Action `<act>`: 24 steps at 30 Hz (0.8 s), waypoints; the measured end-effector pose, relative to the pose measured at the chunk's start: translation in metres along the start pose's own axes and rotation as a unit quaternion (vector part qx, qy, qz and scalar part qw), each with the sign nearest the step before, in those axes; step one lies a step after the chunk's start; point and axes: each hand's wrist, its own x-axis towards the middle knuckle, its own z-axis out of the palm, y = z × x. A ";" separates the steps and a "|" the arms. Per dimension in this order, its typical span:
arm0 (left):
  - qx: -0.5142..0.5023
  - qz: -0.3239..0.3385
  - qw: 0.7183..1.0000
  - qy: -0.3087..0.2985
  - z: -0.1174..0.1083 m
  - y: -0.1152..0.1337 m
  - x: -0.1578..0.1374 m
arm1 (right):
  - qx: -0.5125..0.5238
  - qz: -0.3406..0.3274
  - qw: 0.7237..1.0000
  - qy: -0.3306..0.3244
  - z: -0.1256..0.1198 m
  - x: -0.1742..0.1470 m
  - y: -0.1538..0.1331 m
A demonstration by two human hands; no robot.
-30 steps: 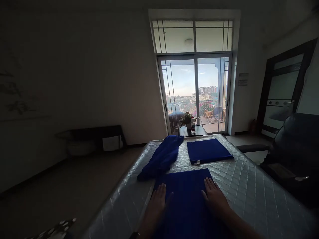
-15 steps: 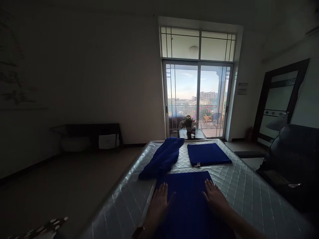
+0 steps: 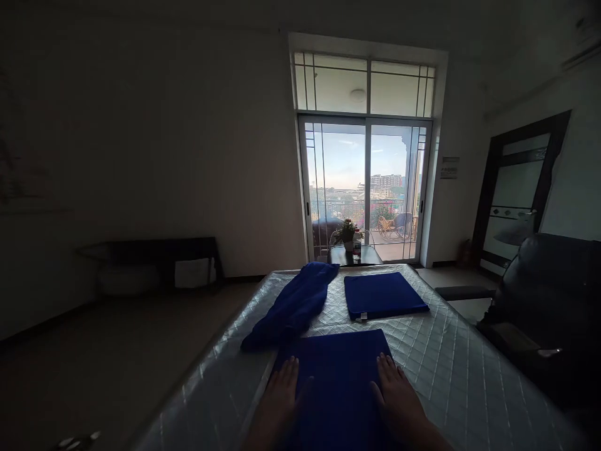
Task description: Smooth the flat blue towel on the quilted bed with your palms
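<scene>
Your bare left hand [image 3: 280, 389], slim-fingered and flat, is palm down with its back turned up toward you. Your bare right hand [image 3: 397, 393] mirrors it, well apart to its right and roughly level with it. On both, the outstretched fingers [image 3: 387, 369] point forward, close together and gripping nothing. Your left thumb [image 3: 306, 389], blurred, angles out toward the right hand; your right thumb [image 3: 377, 393] angles back toward the left. Behind the hands, your forearms spread outward, dim and cut off by the lower edge of view.

the cloths [image 3: 340, 394] are deep blue, the table cover [image 3: 451, 369] silvery with diamond lines.
</scene>
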 end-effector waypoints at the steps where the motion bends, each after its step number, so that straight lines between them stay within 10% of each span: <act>1: -0.006 -0.005 1.000 -0.021 -0.002 0.002 0.000 | 0.005 0.002 1.000 -0.004 -0.001 -0.001 0.001; 13: 0.020 -0.030 0.998 -0.051 -0.010 0.020 0.008 | 0.033 -0.010 0.999 0.005 -0.001 -0.003 0.010; 24: -0.079 0.191 0.963 -0.172 0.018 0.177 0.011 | 0.024 -0.032 0.999 0.019 0.018 0.009 0.024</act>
